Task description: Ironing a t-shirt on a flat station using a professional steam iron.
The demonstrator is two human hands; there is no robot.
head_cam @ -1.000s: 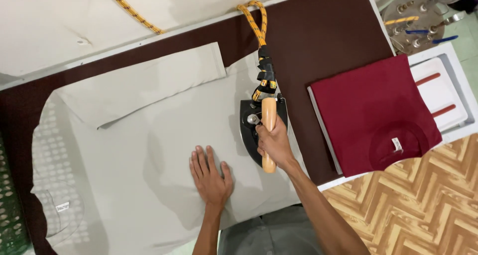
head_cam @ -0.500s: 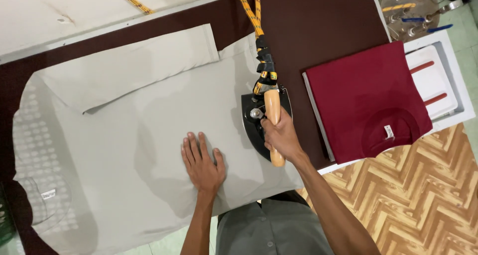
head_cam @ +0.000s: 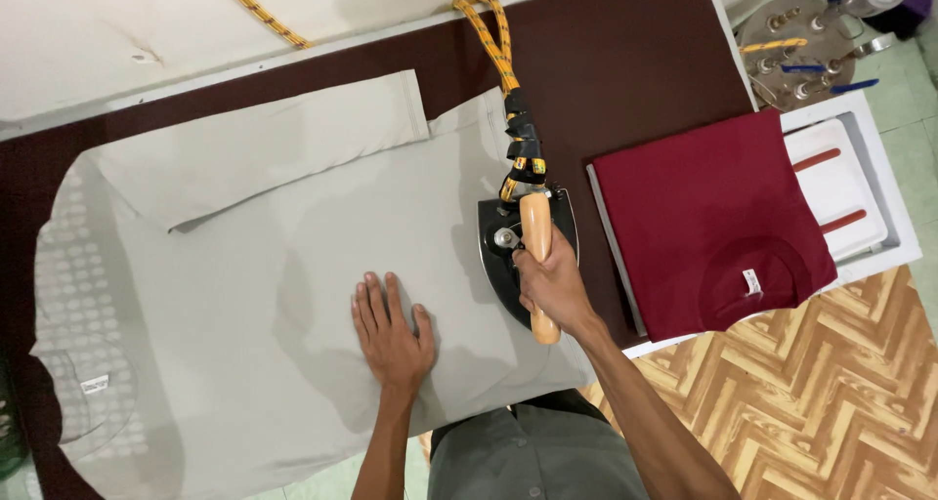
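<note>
Two hands busy: right hand (head_cam: 552,283) wrapped round iron (head_cam: 523,256) handle; left hand (head_cam: 391,334) spread flat on grey shirt (head_cam: 293,266); best keep cloth taut, fingers clear of soleplate, strokes slow.

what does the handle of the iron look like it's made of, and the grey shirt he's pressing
The iron's long light-brown handle, gripped by the right hand, looks like smooth wood: warm tan, rounded, matte. The black iron body looks like dark metal, though that is less sure. The pale grey shirt under the left hand looks like soft matte knit fabric, probably cotton, lying flat with faint creases.
</note>
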